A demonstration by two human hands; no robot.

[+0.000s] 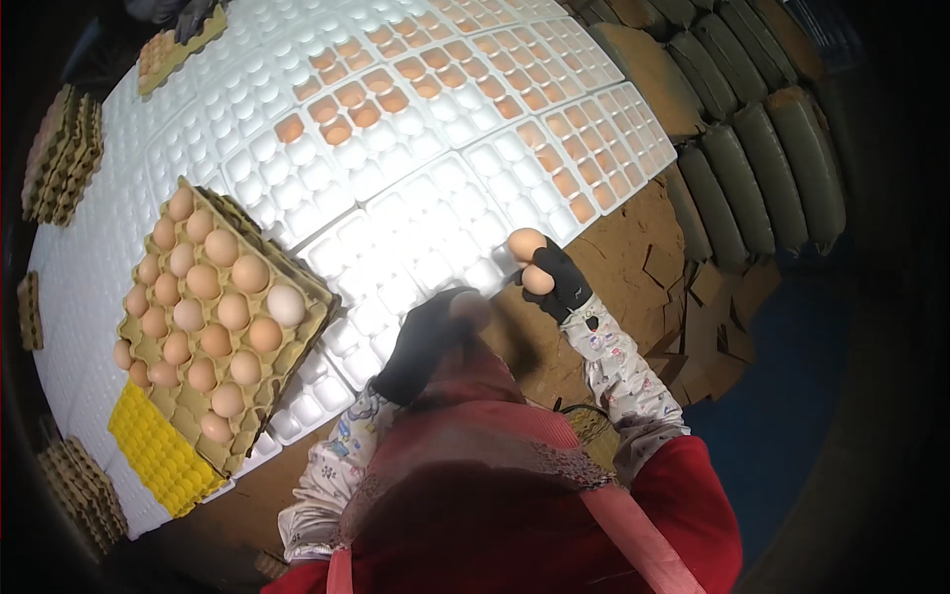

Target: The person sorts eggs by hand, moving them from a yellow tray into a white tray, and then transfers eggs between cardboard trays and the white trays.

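My right hand [561, 282], in a black glove, is closed around two brown eggs, an upper egg [527, 244] and a lower egg [537, 280], just past the near edge of the white trays. Closer to my body, my left hand [430, 337] has its gloved fingers curled; a dim pinkish rounded shape at their tips may be an egg or bare fingertips. Under and beyond my hands spread white molded trays [421, 238], their nearest pockets bare. To the left, a stack of tan pulp trays [208, 421] carries many eggs [203, 281] in its top layer.
A yellow egg tray [163, 450] lies beside the tan stack. Farther trays hold rows of eggs [366, 111]. More pulp tray stacks [64, 163] stand along the left edge. Dark wrapped bundles [767, 168] and cardboard [708, 327] lie right. Another person's gloved hand [193, 22] appears far left.
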